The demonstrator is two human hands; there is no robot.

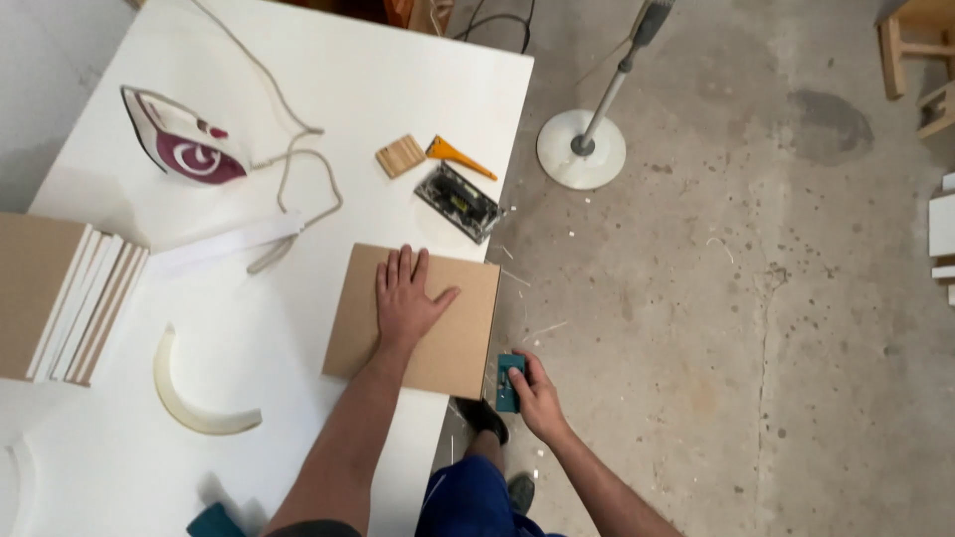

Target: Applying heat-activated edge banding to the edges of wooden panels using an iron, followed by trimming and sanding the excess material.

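Observation:
My left hand (pixel 406 300) lies flat, fingers spread, on a brown rectangular board (pixel 448 343) that rests at the right edge of the white table (pixel 398 70). My right hand (pixel 535 396) grips a small teal hand tool (pixel 507 383) pressed against the board's right edge, just past the table's side. The board's near right corner hangs slightly over the table edge.
A maroon and white iron (pixel 184 139) with its cord, a small wooden block (pixel 400 155), an orange-handled scraper (pixel 460 156) and a black trimmer tool (pixel 458 202) lie farther back. Stacked boards (pixel 70 298) stand at left. A curved white strip (pixel 194 403) lies near. A fan base (pixel 581 149) stands on the concrete floor.

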